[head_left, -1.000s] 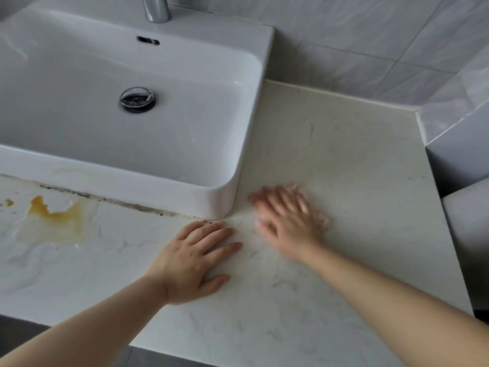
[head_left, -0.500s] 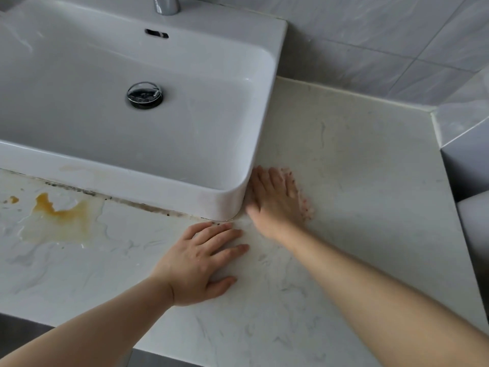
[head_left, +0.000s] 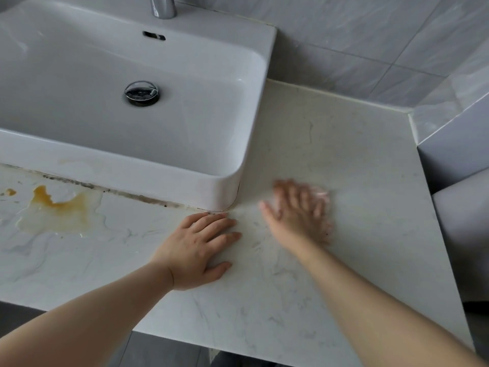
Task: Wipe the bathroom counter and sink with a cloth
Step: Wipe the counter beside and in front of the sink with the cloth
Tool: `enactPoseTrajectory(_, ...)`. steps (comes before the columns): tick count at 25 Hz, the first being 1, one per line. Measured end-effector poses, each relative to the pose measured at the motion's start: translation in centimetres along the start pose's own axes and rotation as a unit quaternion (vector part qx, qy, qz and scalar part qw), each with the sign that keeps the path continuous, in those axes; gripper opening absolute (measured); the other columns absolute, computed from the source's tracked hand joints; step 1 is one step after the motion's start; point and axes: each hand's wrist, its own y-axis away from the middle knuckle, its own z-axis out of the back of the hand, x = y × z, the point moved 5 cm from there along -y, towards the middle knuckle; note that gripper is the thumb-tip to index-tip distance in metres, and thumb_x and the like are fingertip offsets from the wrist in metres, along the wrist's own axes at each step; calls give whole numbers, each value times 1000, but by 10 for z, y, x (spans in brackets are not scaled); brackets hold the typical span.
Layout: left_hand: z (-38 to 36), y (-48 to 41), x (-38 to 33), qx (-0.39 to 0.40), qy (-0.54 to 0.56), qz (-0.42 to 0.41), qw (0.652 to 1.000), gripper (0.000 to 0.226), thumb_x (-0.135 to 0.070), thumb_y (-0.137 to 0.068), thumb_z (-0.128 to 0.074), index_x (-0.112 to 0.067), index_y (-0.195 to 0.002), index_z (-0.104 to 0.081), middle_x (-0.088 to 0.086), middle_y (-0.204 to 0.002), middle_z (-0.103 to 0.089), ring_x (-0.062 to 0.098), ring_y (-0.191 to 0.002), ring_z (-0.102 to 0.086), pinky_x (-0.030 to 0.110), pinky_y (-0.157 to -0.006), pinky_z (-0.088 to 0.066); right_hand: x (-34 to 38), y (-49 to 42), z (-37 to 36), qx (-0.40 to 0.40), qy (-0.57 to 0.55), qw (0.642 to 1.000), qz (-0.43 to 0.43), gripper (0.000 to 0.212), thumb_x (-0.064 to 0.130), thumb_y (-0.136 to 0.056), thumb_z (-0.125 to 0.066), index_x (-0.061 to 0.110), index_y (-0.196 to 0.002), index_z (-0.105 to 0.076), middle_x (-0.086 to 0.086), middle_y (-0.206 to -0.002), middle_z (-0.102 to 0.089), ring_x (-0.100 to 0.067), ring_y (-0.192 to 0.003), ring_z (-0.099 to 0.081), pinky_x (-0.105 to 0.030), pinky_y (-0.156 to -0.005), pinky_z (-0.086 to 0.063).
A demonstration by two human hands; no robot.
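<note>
Single head view, wide-angle, looks forward and steeply down from above near counter point(head_left: 344, 160) edge, close range. Sink point(head_left: 246, 160) upper left of fingers point(head_left: 217, 223), tiled wall point(head_left: 370, 49) beyond them. Forearms enter from bottom edge.

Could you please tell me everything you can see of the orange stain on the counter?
The orange stain is a wet-looking spill on the pale marbled counter, in front of the white sink toward its left end. A darker orange, curved streak sits at its top; a paler yellowish film spreads below with an irregular edge. A small separate spot lies to its left. Neither hand touches it.
</note>
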Motion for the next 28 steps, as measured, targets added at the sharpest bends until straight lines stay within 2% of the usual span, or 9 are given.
enactPoseTrajectory(3, 2, 0, -2, -14, -9, 4, 1000, 47, -47, -79, -50, -17, -114, -57, 10, -117, -61, 28, -113, -54, 38, -101, -32, 58, 34, -13, 28, -5, 989, 147, 89, 66, -70, 11, 32, -149, -12, 7, -159, -7, -16, -146, 0, -44, -112, 16)
enactPoseTrajectory(5, 2, 1, -1, -20, -9, 3, 1000, 47, -47, -80, -49, -18, -115, -59, 9, -116, -61, 28, -113, -52, 38, -101, -33, 32, 30, -6, 19, 0, 986, 168, 89, 62, -68, 14, 35, -149, -12, 12, -158, -8, -13, -145, -1, -40, -114, 10)
enactPoseTrajectory(10, 0, 0, -1, 0, -11, 12, 1000, 48, -48, -81, -46, -21, -119, -56, 8, -127, -57, 26, -119, -46, 39, -101, -31, -80, 28, 3, -31, 13, 994, -107, 65, 55, -87, -2, 37, -149, -9, 11, -159, -8, -16, -145, -7, -45, -117, 0)
enactPoseTrajectory(15, -2, 1, -18, 16, -13, 102, 995, 50, -40, -80, -42, -15, -120, -59, 10, -130, -56, 27, -122, -49, 41, -103, -27, 29, 46, -16, -78, -70, 982, 158, 54, 40, -86, -25, 33, -130, -55, 5, -136, -55, -26, -128, -49, -41, -107, -17)
enactPoseTrajectory(17, -8, 1, -32, 27, -11, 170, 985, 53, -38, -80, -38, -11, -121, -59, 11, -132, -54, 28, -127, -44, 44, -103, -23, -10, 37, -7, -40, -21, 988, 146, 64, 44, -83, -11, 36, -139, -43, 8, -146, -43, -21, -136, -37, -40, -110, -15)
enactPoseTrajectory(19, -10, 1, -40, 38, -27, 192, 980, 56, -38, -82, -36, -8, -123, -58, 12, -135, -52, 30, -128, -44, 45, -104, -20, -68, 32, -3, -28, 48, 997, 52, 78, 50, -75, 10, 41, -147, -18, 13, -156, -18, -15, -145, -14, -41, -115, -4)
enactPoseTrajectory(22, -8, 1, -41, 33, -44, 195, 979, 57, -39, -82, -35, -7, -123, -59, 12, -135, -52, 31, -127, -45, 44, -105, -19, -91, 37, 7, -18, 57, 998, 14, 65, 54, -87, 1, 40, -148, -14, 12, -158, -10, -16, -146, -5, -44, -115, 6)
enactPoseTrajectory(25, -9, 0, -41, 34, -43, 196, 979, 57, -40, -81, -36, -8, -123, -58, 12, -135, -51, 28, -129, -42, 43, -107, -17, -102, 46, 14, -123, 57, 988, 77, 52, 49, -88, -25, 39, -134, -47, 4, -147, -42, -28, -138, -34, -42, -111, 0)
enactPoseTrajectory(28, -9, 0, -41, 31, -42, 194, 980, 57, -40, -81, -36, -8, -124, -57, 13, -136, -50, 25, -131, -31, 44, -107, -19, -102, 47, 7, -184, 50, 978, 87, 45, 40, -88, -37, 31, -131, -47, -7, -131, -59, -36, -120, -54, -44, -106, -23)
